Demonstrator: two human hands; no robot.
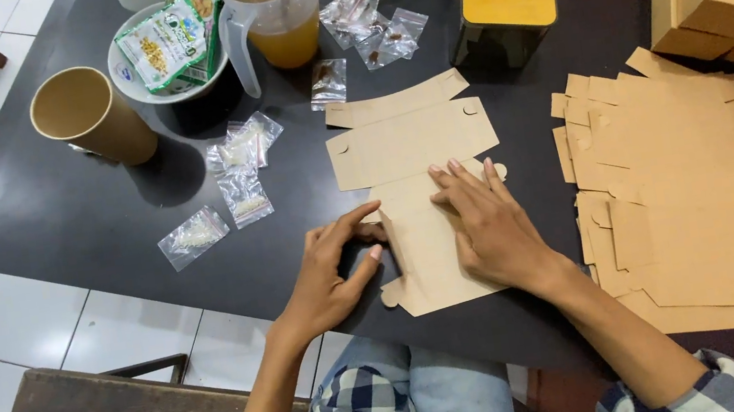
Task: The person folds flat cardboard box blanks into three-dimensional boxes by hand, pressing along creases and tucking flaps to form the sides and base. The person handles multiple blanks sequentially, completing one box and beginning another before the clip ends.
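Flat box blank [417, 189] w/ long axis near-far; left hand [331, 273] pinches its left edge, right hand [484, 223] flat, fingers spread; bare table [83, 227] left

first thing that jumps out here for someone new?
Both hands at the centre: the right hand lies flat on an unfolded brown cardboard box blank on the black table, the left hand pinching its left flap. To the right sits a pile of flat blanks; at the top, a jug of orange liquid.
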